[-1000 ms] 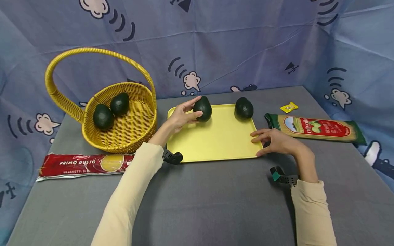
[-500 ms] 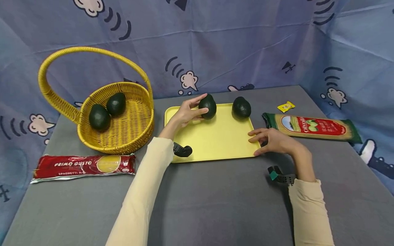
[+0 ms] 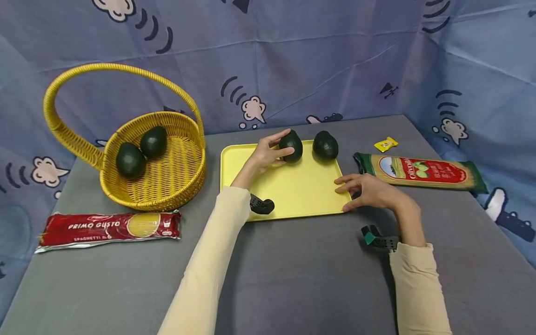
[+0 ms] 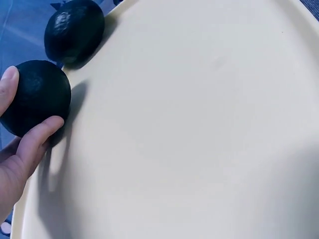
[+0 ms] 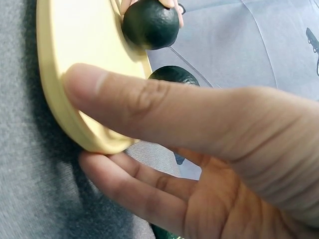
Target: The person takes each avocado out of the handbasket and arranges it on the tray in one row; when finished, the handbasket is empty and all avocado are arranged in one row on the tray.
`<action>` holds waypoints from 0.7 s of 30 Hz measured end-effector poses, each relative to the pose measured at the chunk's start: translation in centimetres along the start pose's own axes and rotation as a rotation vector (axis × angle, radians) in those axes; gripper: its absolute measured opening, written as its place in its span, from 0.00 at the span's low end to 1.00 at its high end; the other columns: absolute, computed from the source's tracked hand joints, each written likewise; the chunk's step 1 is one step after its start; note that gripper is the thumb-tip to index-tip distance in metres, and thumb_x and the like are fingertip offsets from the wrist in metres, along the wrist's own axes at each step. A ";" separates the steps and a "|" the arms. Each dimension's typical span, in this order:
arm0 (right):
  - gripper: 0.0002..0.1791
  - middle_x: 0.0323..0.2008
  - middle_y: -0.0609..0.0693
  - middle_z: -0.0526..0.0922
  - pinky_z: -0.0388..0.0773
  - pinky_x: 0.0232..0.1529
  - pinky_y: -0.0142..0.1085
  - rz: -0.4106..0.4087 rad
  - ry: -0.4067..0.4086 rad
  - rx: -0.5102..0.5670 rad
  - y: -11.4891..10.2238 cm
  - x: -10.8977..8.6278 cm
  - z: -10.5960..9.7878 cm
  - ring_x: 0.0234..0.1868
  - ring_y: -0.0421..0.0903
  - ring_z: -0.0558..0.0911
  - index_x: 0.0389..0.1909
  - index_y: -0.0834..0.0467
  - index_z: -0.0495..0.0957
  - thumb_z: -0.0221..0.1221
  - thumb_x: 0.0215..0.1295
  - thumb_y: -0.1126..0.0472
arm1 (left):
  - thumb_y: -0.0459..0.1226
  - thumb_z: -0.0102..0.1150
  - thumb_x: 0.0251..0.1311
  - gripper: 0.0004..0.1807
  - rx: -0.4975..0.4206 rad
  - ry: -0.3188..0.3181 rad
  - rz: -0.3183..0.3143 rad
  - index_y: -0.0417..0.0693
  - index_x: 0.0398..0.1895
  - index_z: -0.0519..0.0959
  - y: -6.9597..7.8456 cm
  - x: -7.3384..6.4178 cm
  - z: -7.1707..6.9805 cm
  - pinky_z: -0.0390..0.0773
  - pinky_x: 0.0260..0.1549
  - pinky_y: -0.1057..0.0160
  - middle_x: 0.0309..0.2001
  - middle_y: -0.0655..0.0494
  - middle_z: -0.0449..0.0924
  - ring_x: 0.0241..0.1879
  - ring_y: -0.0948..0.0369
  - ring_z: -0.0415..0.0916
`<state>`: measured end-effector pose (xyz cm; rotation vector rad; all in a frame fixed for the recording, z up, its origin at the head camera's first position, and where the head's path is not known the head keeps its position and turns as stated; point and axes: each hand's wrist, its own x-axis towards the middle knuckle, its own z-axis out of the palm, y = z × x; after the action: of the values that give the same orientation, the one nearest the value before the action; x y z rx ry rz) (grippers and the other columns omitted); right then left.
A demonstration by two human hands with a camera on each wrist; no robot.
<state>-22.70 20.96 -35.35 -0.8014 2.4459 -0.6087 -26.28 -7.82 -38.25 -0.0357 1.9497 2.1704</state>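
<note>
My left hand (image 3: 264, 154) holds a dark green avocado (image 3: 294, 145) between thumb and fingers, over the back part of a yellow tray (image 3: 307, 193). Just right of it, a second avocado (image 3: 325, 146) sits at the tray's back right corner. The left wrist view shows the gripped avocado (image 4: 37, 97) close to the other one (image 4: 75, 32), its shadow falling on the tray. At the tray's front right corner, my right hand (image 3: 374, 191) pinches the rim, thumb over the edge and bent fingers along the outer side, as the right wrist view shows.
A yellow wicker basket (image 3: 177, 188) with a tall handle stands at the left, two avocados (image 3: 131, 160) inside. In front of it lies a red spaghetti packet (image 3: 100, 228). To the right are a green-ended pasta packet (image 3: 423, 173) and a small yellow wrapped sweet (image 3: 385, 144).
My left hand has carried the avocado rightward over the tray, closer to the second avocado. The right hand keeps its place at the tray corner. The whole view has shifted slightly left.
</note>
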 end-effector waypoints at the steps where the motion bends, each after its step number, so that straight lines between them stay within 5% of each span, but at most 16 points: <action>1: 0.30 0.62 0.63 0.71 0.75 0.44 0.41 -0.001 0.000 0.001 0.0 0.0 0.0 0.42 0.48 0.74 0.53 0.66 0.80 0.74 0.49 0.57 | 0.25 0.60 0.59 0.34 0.006 -0.002 -0.002 0.54 0.69 0.68 -0.1 0.1 0.1 0.78 0.48 0.48 0.69 0.40 0.60 0.59 0.44 0.70; 10: 0.30 0.62 0.62 0.71 0.75 0.44 0.41 0.002 0.001 0.007 -0.1 -0.1 -0.1 0.43 0.48 0.75 0.53 0.66 0.80 0.74 0.49 0.58 | 0.28 0.61 0.60 0.33 0.091 -0.067 0.026 0.54 0.69 0.68 0.1 -0.3 0.3 0.78 0.50 0.49 0.65 0.42 0.67 0.59 0.49 0.72; 21: 0.30 0.62 0.63 0.71 0.74 0.44 0.41 0.008 -0.004 -0.003 -0.1 0.0 0.0 0.43 0.48 0.74 0.53 0.65 0.80 0.74 0.49 0.57 | 0.27 0.58 0.62 0.30 0.041 -0.035 0.029 0.50 0.68 0.69 -0.4 -0.5 -1.3 0.77 0.52 0.53 0.67 0.45 0.63 0.63 0.52 0.67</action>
<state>-22.66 20.84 -35.28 -0.7927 2.4455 -0.5998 -25.86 -9.12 -38.72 0.0379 1.9864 2.1338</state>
